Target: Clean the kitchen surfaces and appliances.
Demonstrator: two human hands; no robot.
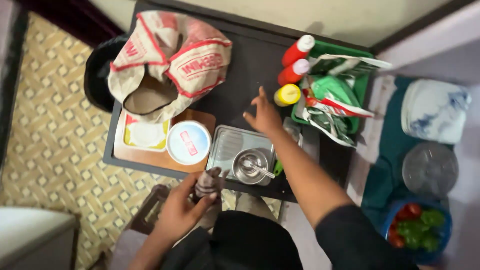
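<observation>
My left hand (180, 210) grips a small crumpled grey-brown pouch (207, 184) just off the near edge of the dark table (245, 65). My right hand (264, 116) hovers with fingers spread above the table, between a steel tray (226, 144) and a yellow-capped bottle (287, 94); it holds nothing. A small steel bowl (248, 167) with a spoon (260, 170) in it rests on the tray below my right wrist.
A large open paper sack (170, 62) stands at the table's back left. A round white lidded tub (188, 142) sits on a wooden board (150, 159). Two red squeeze bottles (296, 60) and plastic packets lie by a green tray (350, 52). A blue bowl of vegetables (417, 230) is at right.
</observation>
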